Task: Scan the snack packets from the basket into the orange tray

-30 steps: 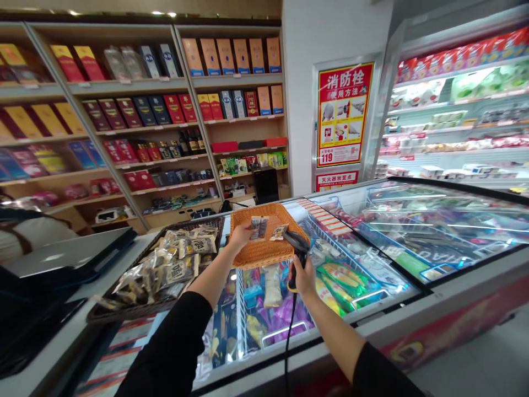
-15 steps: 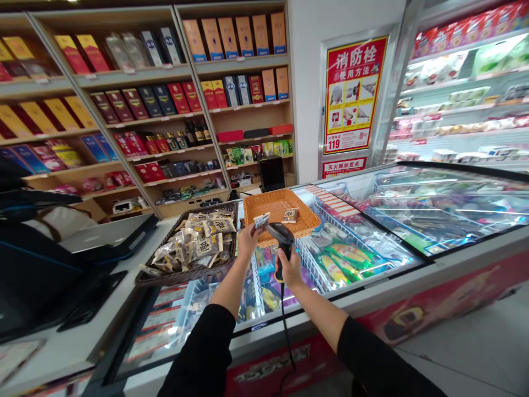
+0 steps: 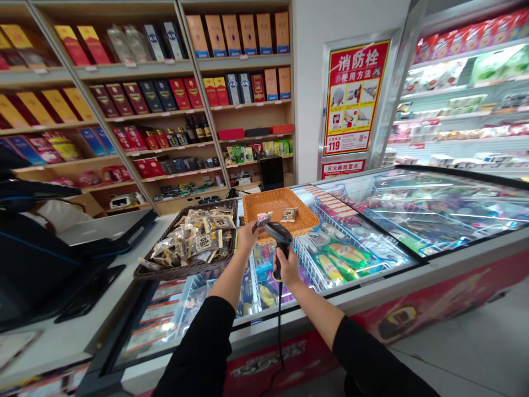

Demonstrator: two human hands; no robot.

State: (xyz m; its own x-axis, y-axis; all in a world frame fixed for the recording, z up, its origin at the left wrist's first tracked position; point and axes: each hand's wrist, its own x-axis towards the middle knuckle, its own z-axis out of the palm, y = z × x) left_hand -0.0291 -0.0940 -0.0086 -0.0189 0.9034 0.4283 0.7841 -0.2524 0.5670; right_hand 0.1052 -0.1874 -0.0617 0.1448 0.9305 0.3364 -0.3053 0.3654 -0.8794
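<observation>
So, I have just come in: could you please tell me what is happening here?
A person's left hand holds a small printed plastic packet near the head of a black corded handheld scanner, which the right hand grips. Another small packet lies in the shallow orange woven basket, on a glass-topped freezer. Beside it, a dark brown woven tray holds a heap of packets.

Glass-topped freezer [image 3: 438, 268], 1 dark wicker basket [image 3: 182, 271] on top, 1 orange wicker basket [image 3: 270, 200] just beside it
</observation>
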